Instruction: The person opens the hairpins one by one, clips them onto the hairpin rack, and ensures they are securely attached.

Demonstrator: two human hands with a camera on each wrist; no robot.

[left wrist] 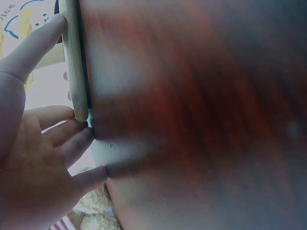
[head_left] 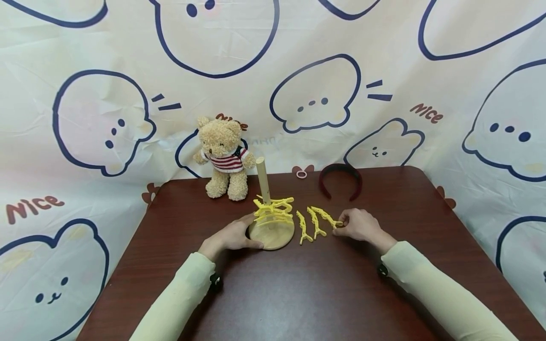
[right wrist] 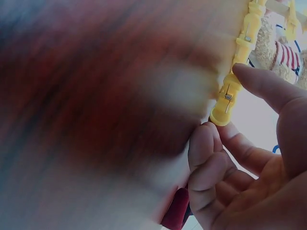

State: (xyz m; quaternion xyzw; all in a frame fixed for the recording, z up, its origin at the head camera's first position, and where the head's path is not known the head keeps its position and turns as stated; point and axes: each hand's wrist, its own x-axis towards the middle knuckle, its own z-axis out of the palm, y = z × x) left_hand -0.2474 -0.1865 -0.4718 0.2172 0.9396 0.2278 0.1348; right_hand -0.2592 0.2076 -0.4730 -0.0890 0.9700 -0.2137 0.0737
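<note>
A wooden stand (head_left: 273, 237) with a round base and an upright rod (head_left: 263, 182) carries several yellow spring clips (head_left: 273, 210) about the rod's lower part. My left hand (head_left: 233, 234) holds the base by its left rim, thumb in front and fingers behind; the left wrist view shows the base (left wrist: 76, 62) edge-on between thumb and fingers. To the right of the stand, 3 more yellow clips lie on the table. With thumb and fingertips, my right hand (head_left: 360, 225) pinches the end of the rightmost clip (head_left: 324, 215); its metal spring shows on the clip (right wrist: 226, 98) in the right wrist view.
A teddy bear (head_left: 223, 158) in a striped shirt stands at the back left. Behind the clips, a dark red headband (head_left: 341, 168) and a small pale ring (head_left: 301, 174) lie near the back edge of the brown table (head_left: 298, 293). A patterned cloth (head_left: 239, 94) hangs behind.
</note>
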